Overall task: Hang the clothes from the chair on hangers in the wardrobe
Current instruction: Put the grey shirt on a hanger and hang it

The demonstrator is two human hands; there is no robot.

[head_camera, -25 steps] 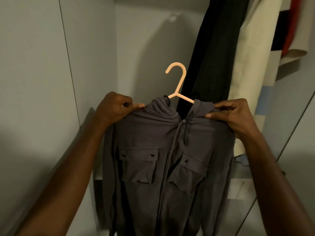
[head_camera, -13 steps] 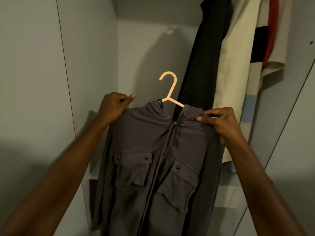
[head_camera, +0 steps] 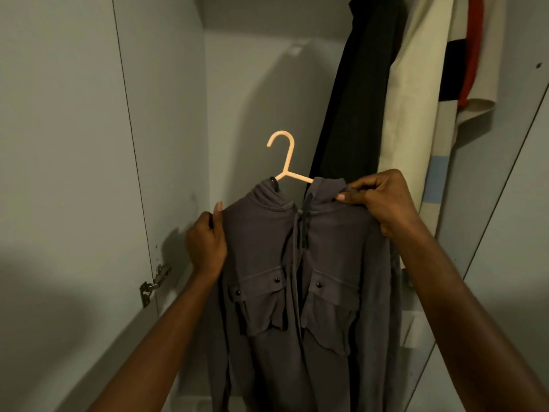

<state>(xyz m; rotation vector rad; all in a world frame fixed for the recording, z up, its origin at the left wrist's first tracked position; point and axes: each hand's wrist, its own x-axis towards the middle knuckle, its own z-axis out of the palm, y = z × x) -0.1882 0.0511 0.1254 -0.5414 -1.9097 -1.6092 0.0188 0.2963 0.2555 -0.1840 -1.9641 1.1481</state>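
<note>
The grey hooded jacket (head_camera: 297, 263) hangs on a peach hanger (head_camera: 284, 162) inside the wardrobe (head_camera: 166, 114), hook free. The left hand (head_camera: 206, 242) grips its shoulder, fingers curled round the cloth. The right hand (head_camera: 383, 197) pinches the other shoulder beside a black garment (head_camera: 356, 99).

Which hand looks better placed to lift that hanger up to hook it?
Probably the right hand: it pinches the hoodie just beside the hanger. The left hand holds the shoulder lower down.

text: none readable | labels: none | brands: none | numbers: none | signs: none
</note>
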